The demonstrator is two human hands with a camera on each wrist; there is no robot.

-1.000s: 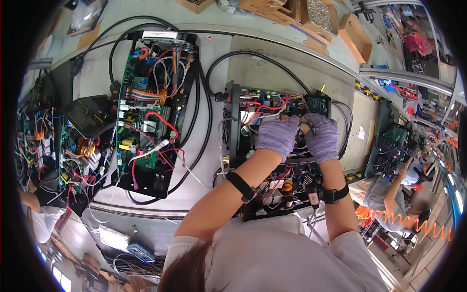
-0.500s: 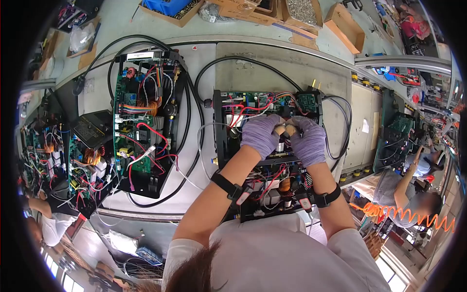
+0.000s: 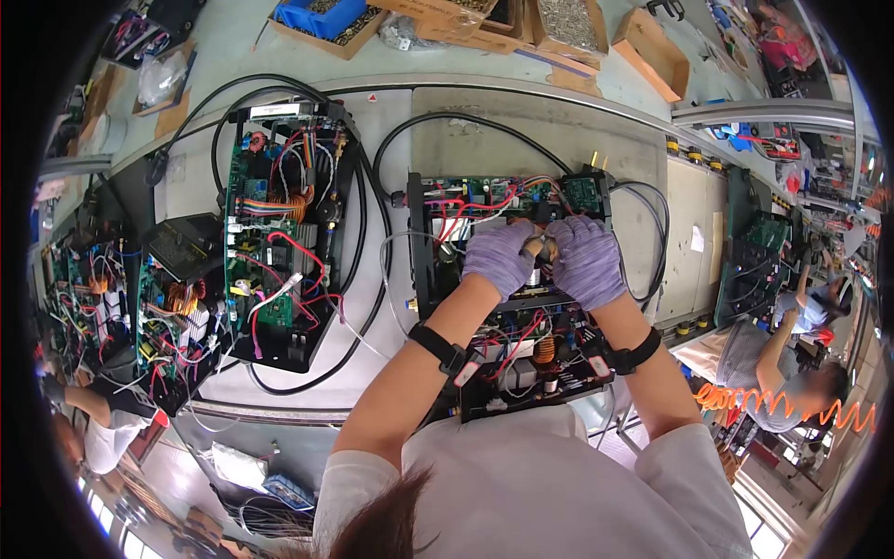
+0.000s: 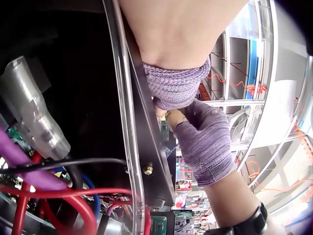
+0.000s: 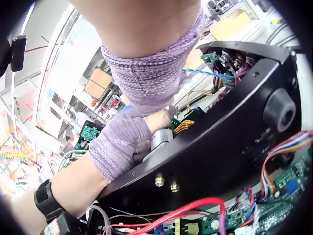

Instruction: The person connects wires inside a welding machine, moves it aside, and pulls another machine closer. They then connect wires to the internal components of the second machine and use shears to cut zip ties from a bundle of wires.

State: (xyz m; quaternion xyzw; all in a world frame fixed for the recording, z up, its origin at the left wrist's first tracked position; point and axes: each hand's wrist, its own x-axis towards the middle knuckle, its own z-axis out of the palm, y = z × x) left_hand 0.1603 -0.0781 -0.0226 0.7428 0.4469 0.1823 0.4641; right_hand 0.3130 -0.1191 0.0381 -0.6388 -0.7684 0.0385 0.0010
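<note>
Both hands wear purple knit gloves with bare fingertips. My left hand (image 3: pixel 500 256) and right hand (image 3: pixel 587 261) meet over a black open metal chassis (image 3: pixel 418 265) full of boards and wires. The fingers of both hands curl inward and pinch at one spot; I cannot tell what small part lies between them. A silver-white cylindrical component (image 5: pixel 161 138) stands just beneath the fingertips, with a copper-coloured coil (image 5: pixel 185 126) beside it. In the left wrist view, the right hand (image 4: pixel 208 142) reaches in behind the chassis wall, close against the left hand (image 4: pixel 176 87).
A second chassis (image 3: pixel 521 373) lies between the first and my body. To the left stands a tall opened unit (image 3: pixel 270 233) with loose red wires. Black power cable (image 3: pixel 382 317) loops between them. Cardboard boxes (image 3: pixel 652 56) and a blue bin (image 3: pixel 321 14) line the back.
The view has shifted, so the bench sits lower and farther left in it. Both hands stay together over the chassis; the right hand has turned slightly, its knuckles spread wider.
</note>
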